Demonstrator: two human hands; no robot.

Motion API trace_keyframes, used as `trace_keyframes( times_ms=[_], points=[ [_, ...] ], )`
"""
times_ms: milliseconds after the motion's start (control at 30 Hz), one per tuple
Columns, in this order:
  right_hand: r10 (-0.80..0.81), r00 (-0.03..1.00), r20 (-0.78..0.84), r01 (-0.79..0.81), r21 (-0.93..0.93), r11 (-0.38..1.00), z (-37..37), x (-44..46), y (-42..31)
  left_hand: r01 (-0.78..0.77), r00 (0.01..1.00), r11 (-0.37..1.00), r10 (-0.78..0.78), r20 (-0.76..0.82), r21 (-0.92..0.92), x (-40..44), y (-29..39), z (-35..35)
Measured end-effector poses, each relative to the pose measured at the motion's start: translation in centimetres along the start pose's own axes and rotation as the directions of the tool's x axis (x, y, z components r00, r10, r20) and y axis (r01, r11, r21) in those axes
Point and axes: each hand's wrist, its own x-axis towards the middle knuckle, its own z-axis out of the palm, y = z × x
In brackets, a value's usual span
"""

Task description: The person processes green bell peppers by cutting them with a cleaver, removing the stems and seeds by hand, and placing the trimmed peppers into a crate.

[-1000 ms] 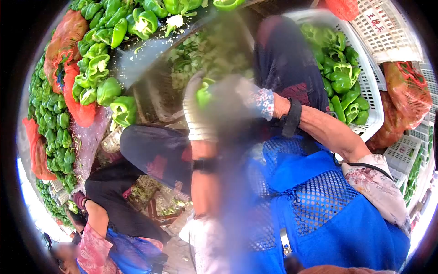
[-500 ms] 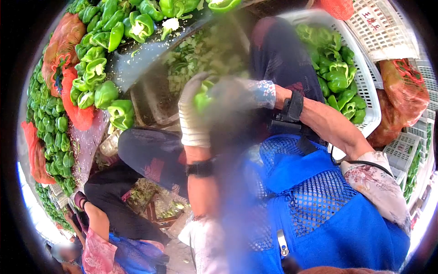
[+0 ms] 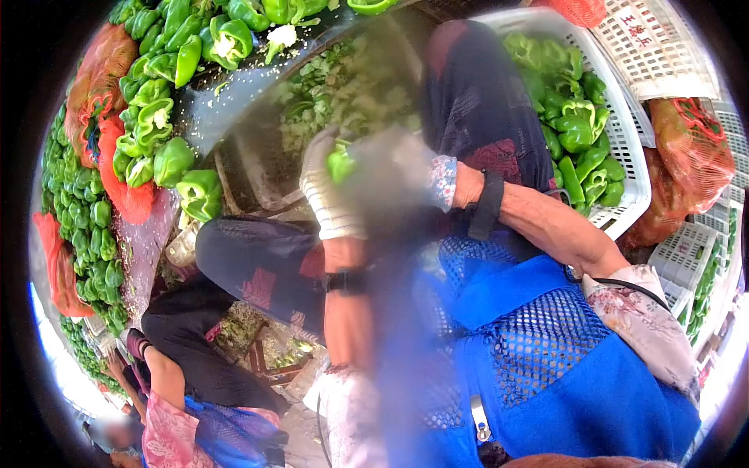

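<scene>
My left hand (image 3: pixel 321 186), in a pale striped glove, is closed around a green bell pepper (image 3: pixel 340 162) in front of my lap. Close against the pepper's right side is my right hand (image 3: pixel 402 160), in a greyish glove with a floral cuff. A blurred smear across the view hides its fingers, so whether it holds anything does not show. Beneath and beyond both hands, a crate (image 3: pixel 269 183) contains pale green pepper cores and scraps. Cut-open peppers (image 3: pixel 200 195) lie along the table edge to the left.
A white plastic basket (image 3: pixel 638 168) of opened green peppers stands at my right. Red mesh sacks (image 3: pixel 690 160) and stacked white crates (image 3: pixel 655 47) are beyond it. Whole peppers (image 3: pixel 78 210) are heaped at far left. Another person (image 3: pixel 199 390) sits at lower left.
My right wrist has turned and dropped slightly, and my left hand has shifted a little left. The pepper remains in my left hand.
</scene>
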Motion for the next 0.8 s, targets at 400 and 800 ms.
trace_keyframes(
  times_ms=[400, 800],
  points=[
    [0.287, 0.938, -0.197, -0.298, -0.031, 0.954, -1.1, 2.6, -1.4, -0.195, 0.968, 0.97, 0.214, -0.131, 0.145, -0.8, 1.8, 1.7],
    [-0.078, 0.946, -0.314, 0.123, 0.126, 0.984, 6.3, 3.7, 5.6, -0.174, 0.979, 0.867, 0.205, 0.016, -0.468, -1.4, 7.0, 2.4]
  ],
)
